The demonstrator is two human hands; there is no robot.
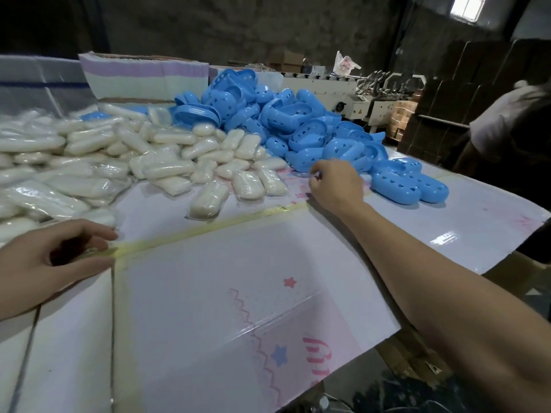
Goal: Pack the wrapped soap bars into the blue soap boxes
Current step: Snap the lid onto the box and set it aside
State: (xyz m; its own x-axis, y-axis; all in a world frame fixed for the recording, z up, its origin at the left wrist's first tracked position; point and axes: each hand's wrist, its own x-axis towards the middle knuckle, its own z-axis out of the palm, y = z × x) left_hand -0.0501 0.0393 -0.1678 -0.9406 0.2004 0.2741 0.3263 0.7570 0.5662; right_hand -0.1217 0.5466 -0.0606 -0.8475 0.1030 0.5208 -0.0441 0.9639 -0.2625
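A wide heap of white wrapped soap bars (161, 162) covers the left and middle of the table. Behind and right of it lies a pile of blue perforated soap boxes (298, 120), with two closed ones (408, 183) lying apart at the right. My right hand (335, 183) reaches out over the table between the soap heap and the blue pile, fingers loosely curled, holding nothing that I can see. My left hand (56, 260) hovers low at the left near the closest soap bars, fingers and thumb spread in an empty curve. One soap bar (208, 201) lies apart in front.
The table (238, 293) is covered with pale printed sheets joined by yellowish tape (208, 226). Stacked flat cartons (143, 76) stand at the back. A person in a white top (507, 120) stands at the right edge. Machinery and cardboard boxes fill the back right.
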